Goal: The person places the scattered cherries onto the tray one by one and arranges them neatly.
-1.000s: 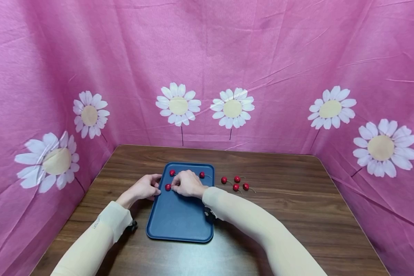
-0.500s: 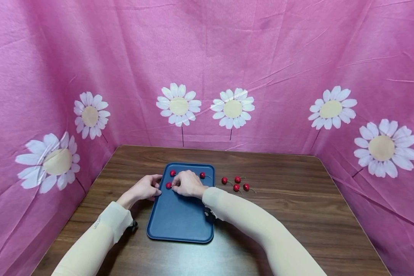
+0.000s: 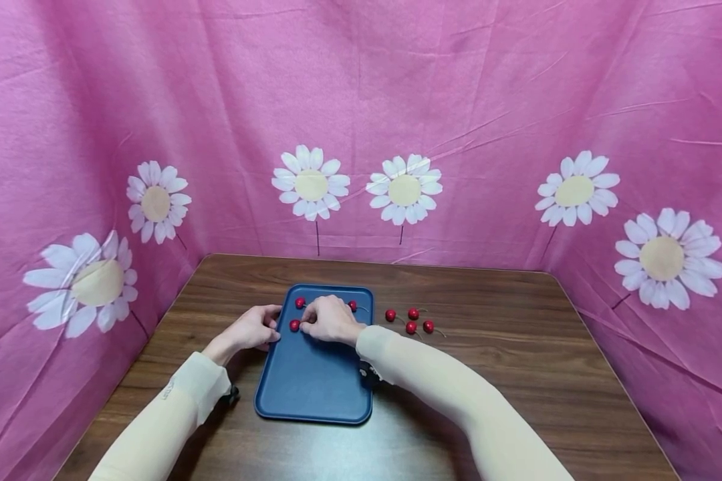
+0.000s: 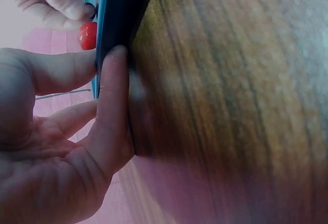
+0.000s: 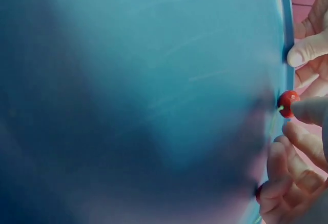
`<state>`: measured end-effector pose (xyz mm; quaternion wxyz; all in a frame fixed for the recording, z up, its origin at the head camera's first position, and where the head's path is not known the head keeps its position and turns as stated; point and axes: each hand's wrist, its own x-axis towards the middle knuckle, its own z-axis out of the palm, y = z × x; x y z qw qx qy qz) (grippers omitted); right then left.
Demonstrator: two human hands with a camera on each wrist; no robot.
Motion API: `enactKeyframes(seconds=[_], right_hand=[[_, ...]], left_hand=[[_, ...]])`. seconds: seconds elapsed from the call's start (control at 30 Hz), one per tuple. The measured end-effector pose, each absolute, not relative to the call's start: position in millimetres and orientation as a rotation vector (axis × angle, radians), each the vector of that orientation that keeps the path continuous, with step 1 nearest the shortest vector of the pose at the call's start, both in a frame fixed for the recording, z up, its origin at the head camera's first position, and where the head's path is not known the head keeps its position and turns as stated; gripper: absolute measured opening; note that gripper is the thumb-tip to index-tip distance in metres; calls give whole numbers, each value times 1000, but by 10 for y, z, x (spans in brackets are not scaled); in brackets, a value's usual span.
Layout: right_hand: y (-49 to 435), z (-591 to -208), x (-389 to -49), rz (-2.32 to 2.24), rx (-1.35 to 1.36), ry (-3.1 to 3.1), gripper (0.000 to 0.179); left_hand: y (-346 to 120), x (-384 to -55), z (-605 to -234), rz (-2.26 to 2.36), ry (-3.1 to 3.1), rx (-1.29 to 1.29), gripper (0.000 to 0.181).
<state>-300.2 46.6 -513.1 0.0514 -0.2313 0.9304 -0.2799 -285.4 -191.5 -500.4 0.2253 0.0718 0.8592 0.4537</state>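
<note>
A dark blue rectangular tray (image 3: pixel 315 384) lies on the table. My left hand (image 3: pixel 251 327) holds its left rim; in the left wrist view the fingers (image 4: pixel 115 88) lie on both sides of that edge. My right hand (image 3: pixel 332 319) reaches over the tray's far half. Its thumb and finger pinch at a red cherry (image 3: pixel 295 325) near the left rim. In the right wrist view a fingertip overlaps this cherry (image 5: pixel 288 101), and its green stem shows. Behind it on the tray sits another cherry (image 3: pixel 300 302), and a third cherry (image 3: pixel 352 306) is partly covered by my right hand.
Right of the tray, several loose cherries (image 3: pixel 411 327) with stems lie on the brown wooden table (image 3: pixel 487 381). A pink curtain (image 3: pixel 361 87) printed with white daisies hangs round the back and sides.
The cherry at my right fingertips rises very slightly and then comes back down. My right hand shifts a little to the right. The left hand stays on the rim.
</note>
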Motion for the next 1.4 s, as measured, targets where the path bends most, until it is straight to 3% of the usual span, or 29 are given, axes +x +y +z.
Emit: enactKeyframes(seconds=[0.53,0.8,1.4], right_hand=[[996,-4700,-2691,-914,-920,2732,37],[1462,-4522,-2544,-923,-1021,2760,32],[2508,-4339,-2371,-1077,-976,2951,23]], left_hand=[[-1913,-2840,-4988,1247,2381,214,77],[-1932,-2810,-4973,1230,2383,211,77],[-1911,-2813,-4969,1228,2382,215,75]])
